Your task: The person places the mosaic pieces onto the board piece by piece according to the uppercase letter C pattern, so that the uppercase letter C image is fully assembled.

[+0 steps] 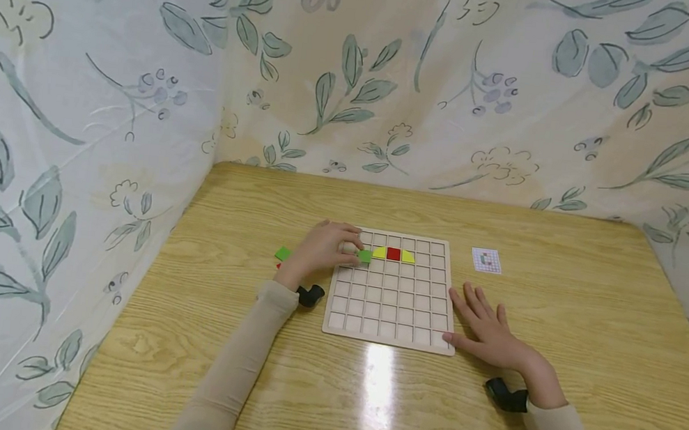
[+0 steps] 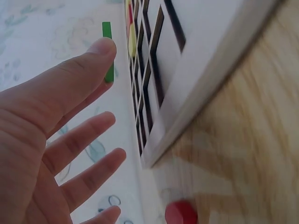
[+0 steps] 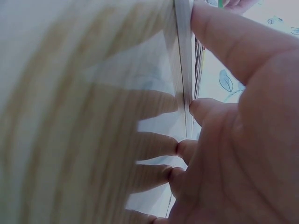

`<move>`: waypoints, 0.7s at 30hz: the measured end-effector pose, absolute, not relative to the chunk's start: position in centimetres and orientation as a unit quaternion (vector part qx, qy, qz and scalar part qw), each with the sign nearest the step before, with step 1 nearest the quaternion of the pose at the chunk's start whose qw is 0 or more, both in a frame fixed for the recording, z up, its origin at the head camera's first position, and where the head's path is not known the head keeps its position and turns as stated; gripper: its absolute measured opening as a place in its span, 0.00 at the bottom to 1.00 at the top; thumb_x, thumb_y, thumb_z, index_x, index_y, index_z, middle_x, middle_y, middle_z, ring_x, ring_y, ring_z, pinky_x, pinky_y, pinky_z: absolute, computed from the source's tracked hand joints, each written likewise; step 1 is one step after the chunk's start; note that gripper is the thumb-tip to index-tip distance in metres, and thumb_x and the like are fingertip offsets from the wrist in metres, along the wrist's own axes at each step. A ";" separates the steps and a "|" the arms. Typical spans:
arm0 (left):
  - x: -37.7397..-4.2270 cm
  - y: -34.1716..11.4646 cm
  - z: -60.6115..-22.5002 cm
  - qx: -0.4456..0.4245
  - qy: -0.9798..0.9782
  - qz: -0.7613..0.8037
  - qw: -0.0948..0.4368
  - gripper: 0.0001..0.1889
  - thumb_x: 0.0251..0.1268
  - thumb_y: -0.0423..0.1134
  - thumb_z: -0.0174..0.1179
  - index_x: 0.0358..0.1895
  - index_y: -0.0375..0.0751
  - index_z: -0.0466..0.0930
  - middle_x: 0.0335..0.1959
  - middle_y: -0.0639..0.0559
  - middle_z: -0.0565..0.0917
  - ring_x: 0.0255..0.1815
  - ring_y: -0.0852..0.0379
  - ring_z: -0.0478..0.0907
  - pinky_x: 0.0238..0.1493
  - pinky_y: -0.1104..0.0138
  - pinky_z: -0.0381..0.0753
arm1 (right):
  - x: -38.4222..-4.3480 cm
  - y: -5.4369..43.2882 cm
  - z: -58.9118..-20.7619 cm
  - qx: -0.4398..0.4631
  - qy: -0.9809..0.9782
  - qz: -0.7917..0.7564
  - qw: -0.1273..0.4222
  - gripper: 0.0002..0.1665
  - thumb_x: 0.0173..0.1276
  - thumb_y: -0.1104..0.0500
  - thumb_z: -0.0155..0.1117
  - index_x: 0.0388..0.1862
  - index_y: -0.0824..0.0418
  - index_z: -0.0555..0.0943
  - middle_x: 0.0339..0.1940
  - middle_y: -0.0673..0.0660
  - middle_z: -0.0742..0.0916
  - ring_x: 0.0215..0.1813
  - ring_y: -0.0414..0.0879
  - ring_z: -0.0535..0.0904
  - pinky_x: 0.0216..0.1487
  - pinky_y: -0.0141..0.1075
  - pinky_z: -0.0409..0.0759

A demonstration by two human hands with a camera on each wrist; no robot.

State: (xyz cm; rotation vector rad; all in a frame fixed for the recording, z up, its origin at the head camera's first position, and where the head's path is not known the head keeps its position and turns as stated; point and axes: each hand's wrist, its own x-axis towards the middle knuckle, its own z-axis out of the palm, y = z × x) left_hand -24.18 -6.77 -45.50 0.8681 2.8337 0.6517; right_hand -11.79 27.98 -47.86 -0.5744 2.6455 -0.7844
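Between thumb and index finger my left hand (image 1: pixel 320 251) pinches a green square tile (image 1: pixel 364 256), just over the upper left of a pale grid board (image 1: pixel 388 341). The left wrist view shows the green tile (image 2: pixel 107 29) edge-on, its other fingers spread. On the board a red square tile (image 1: pixel 393 254) sits between two yellow curved tiles (image 1: pixel 408 257) in an upper row. My right hand (image 1: pixel 492 334) rests at the board's right edge, fingers spread, thumb and index finger touching the rim; the right wrist view shows the thumb (image 3: pixel 243 39) against it.
Left of the board lie another green tile (image 1: pixel 282 254) and a red piece (image 2: pixel 180 213), partly hidden by my left hand in the head view. A small pattern card (image 1: pixel 487 260) lies on the wooden table (image 1: pixel 595 290) to the right. Floral curtains (image 1: pixel 395 94) stand behind and left.
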 end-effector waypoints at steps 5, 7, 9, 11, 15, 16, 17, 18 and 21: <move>-24.6 -6.0 -46.2 0.297 0.934 0.188 0.062 0.14 0.55 0.55 0.63 0.43 0.58 0.84 0.62 0.57 0.74 0.66 0.59 0.66 0.70 0.46 0.48 | -11.9 28.0 -47.9 -0.202 0.927 -0.273 0.162 0.48 0.66 0.43 0.57 0.75 0.57 0.45 0.74 0.68 0.42 0.73 0.66 0.31 0.61 0.69 0.25; -24.8 -5.8 -46.5 0.301 0.934 0.180 0.063 0.13 0.55 0.56 0.63 0.43 0.59 0.84 0.62 0.58 0.74 0.66 0.60 0.65 0.70 0.46 0.48 | -11.9 27.9 -47.9 -0.202 0.926 -0.274 0.162 0.48 0.66 0.44 0.57 0.75 0.57 0.45 0.74 0.68 0.42 0.73 0.66 0.31 0.61 0.69 0.25; -24.8 -5.5 -46.6 0.305 0.934 0.175 0.061 0.13 0.55 0.56 0.63 0.43 0.59 0.84 0.61 0.59 0.74 0.65 0.60 0.66 0.70 0.46 0.49 | -11.9 27.9 -47.9 -0.202 0.926 -0.274 0.162 0.48 0.66 0.44 0.57 0.75 0.57 0.45 0.74 0.68 0.42 0.73 0.66 0.31 0.61 0.69 0.25; -24.8 -5.3 -46.6 0.307 0.933 0.176 0.061 0.13 0.55 0.55 0.63 0.42 0.59 0.84 0.61 0.59 0.74 0.65 0.60 0.66 0.70 0.46 0.49 | -11.9 27.9 -47.9 -0.202 0.926 -0.274 0.162 0.48 0.66 0.44 0.57 0.75 0.57 0.45 0.74 0.68 0.42 0.73 0.66 0.31 0.61 0.69 0.25; -24.9 -4.9 -46.5 0.309 0.934 0.168 0.063 0.14 0.54 0.55 0.64 0.42 0.58 0.84 0.61 0.59 0.74 0.65 0.59 0.67 0.70 0.46 0.49 | -11.9 27.9 -47.9 -0.203 0.926 -0.274 0.162 0.48 0.66 0.44 0.57 0.75 0.57 0.45 0.74 0.69 0.42 0.73 0.67 0.31 0.61 0.69 0.25; -24.9 -4.8 -46.4 0.310 0.934 0.164 0.064 0.14 0.54 0.56 0.64 0.42 0.58 0.84 0.61 0.59 0.74 0.65 0.59 0.67 0.70 0.46 0.49 | -11.9 27.9 -47.9 -0.203 0.926 -0.274 0.161 0.48 0.66 0.44 0.57 0.75 0.57 0.45 0.74 0.69 0.42 0.73 0.67 0.31 0.61 0.69 0.25; -24.9 -4.7 -46.4 0.312 0.934 0.161 0.065 0.14 0.54 0.56 0.64 0.42 0.58 0.84 0.61 0.59 0.74 0.65 0.58 0.67 0.70 0.46 0.49 | -11.9 27.9 -47.9 -0.204 0.926 -0.274 0.161 0.48 0.66 0.44 0.57 0.75 0.57 0.45 0.74 0.69 0.42 0.73 0.67 0.31 0.61 0.69 0.25; -25.0 -4.6 -46.3 0.314 0.934 0.158 0.065 0.14 0.54 0.56 0.64 0.42 0.58 0.84 0.61 0.59 0.74 0.65 0.58 0.67 0.70 0.46 0.49 | -11.8 28.0 -47.9 -0.204 0.926 -0.275 0.160 0.48 0.66 0.44 0.57 0.75 0.57 0.45 0.74 0.69 0.42 0.73 0.67 0.31 0.61 0.69 0.25; -25.0 -4.4 -46.2 0.320 0.934 0.146 0.065 0.14 0.54 0.56 0.63 0.42 0.58 0.85 0.62 0.58 0.74 0.65 0.56 0.67 0.70 0.46 0.50 | -11.9 28.0 -47.9 -0.204 0.926 -0.276 0.159 0.48 0.66 0.44 0.57 0.75 0.57 0.45 0.74 0.69 0.42 0.73 0.67 0.31 0.61 0.69 0.24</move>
